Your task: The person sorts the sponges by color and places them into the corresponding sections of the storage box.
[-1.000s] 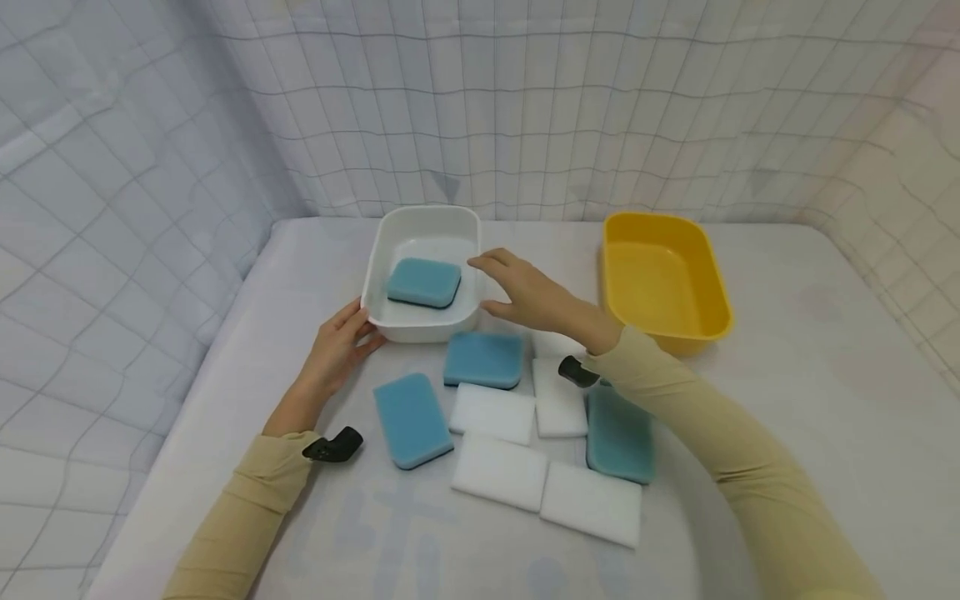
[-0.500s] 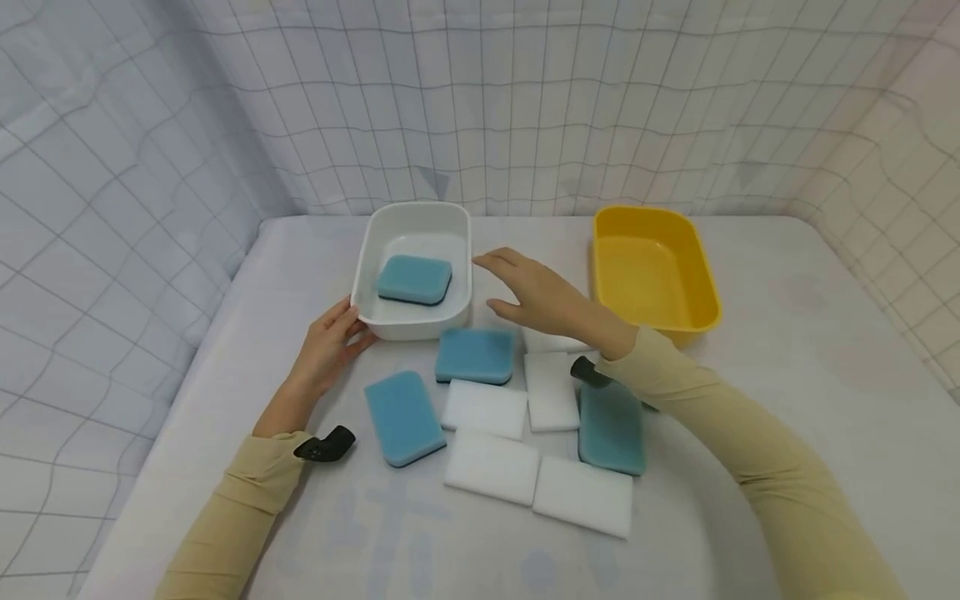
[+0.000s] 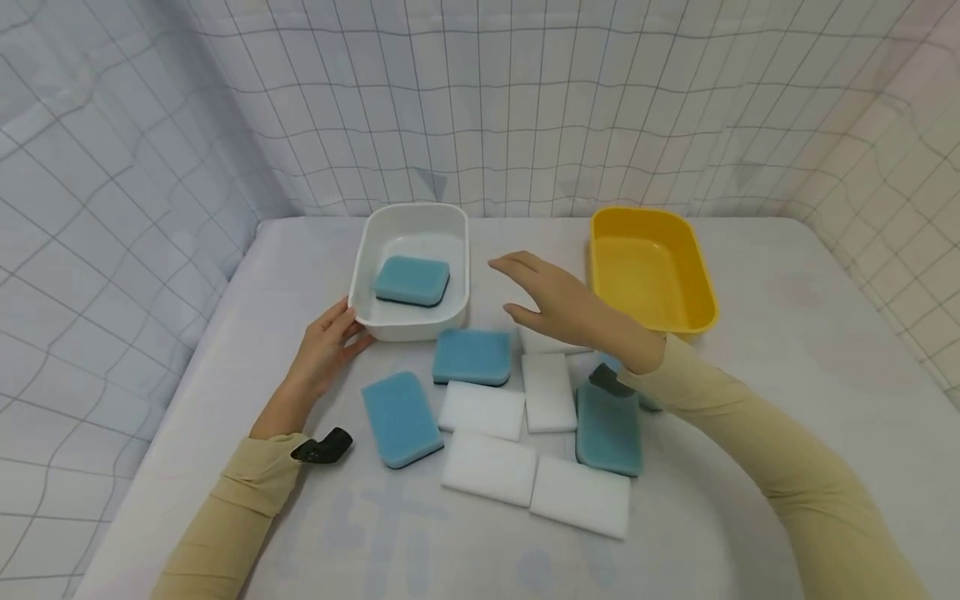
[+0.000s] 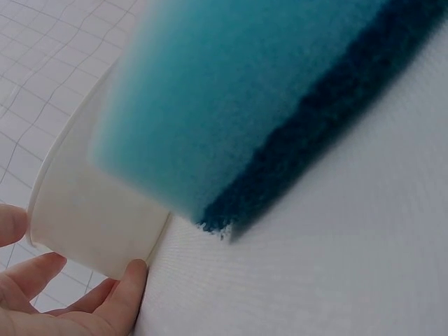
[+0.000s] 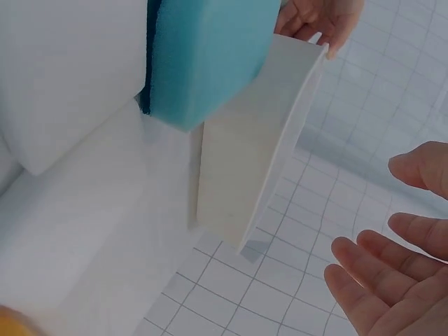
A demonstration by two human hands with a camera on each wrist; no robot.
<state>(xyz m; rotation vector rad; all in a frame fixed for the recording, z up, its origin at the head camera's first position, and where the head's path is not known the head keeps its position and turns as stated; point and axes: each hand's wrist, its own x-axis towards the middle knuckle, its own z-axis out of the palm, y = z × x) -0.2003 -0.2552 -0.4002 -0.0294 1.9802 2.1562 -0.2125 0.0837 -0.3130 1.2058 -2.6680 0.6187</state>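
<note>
My left hand (image 3: 322, 348) holds the near left corner of a white plastic basin (image 3: 455, 321). In the left wrist view its fingers and thumb are spread over the outside of the corner and the rim. Inside the basin lies one blue scrub sponge (image 3: 412, 279) with a dark underside. My right hand (image 3: 562, 304) hovers between the two basins, fingers spread and slightly bent, holding nothing. Below it lie white sponge blocks (image 3: 549, 392) and blue sponges. One blue sponge (image 3: 472, 357) lies right by the basin's near wall.
A yellow basin (image 3: 708, 310) stands at the right. More blue sponges (image 3: 402, 419) and white sponge blocks (image 3: 491, 468) lie on the white-covered table (image 3: 795, 400). The right forearm partly hides a blue sponge. A grid-patterned cloth (image 3: 525, 108) hangs behind.
My right hand has drawn away to the right from the white basin's right rim. My left hand stays at the corner. The head view has shifted a little.
</note>
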